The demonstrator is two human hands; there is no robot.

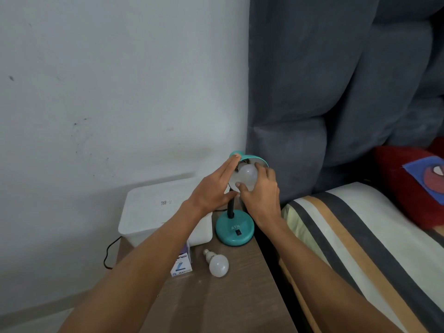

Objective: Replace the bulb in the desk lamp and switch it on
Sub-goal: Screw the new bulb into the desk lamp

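white wall at rear, grey padded headboard at 1 o'clock, striped bed at 3 o'clock; brown wood counter (216, 304) fills the low centre. teal desk lamp (234, 230) stands at the counter's far right corner, shade (254, 159) tipped toward the camera. right hand (260, 192) has its grip closed round the bulb in the shade (248, 175), fingertips over the top, thumb underneath. left hand (212, 188) lies flat and spread against the shade's left rim, steadying, not pinching anything. bulb's long axis runs from its dome, nearest the camera, up and back toward 12 o'clock into the socket; right hand is the nearer one, and any twist turns about that axis. cannot tell how deep the thread sits. spare bulb (217, 264) lies loose on the counter at 6 o'clock of the lamp base, small carton (181, 265) just beside it at 9 o'clock, white box (153, 212) behind. rocker switch (237, 233) on the base untouched; lamp dark.
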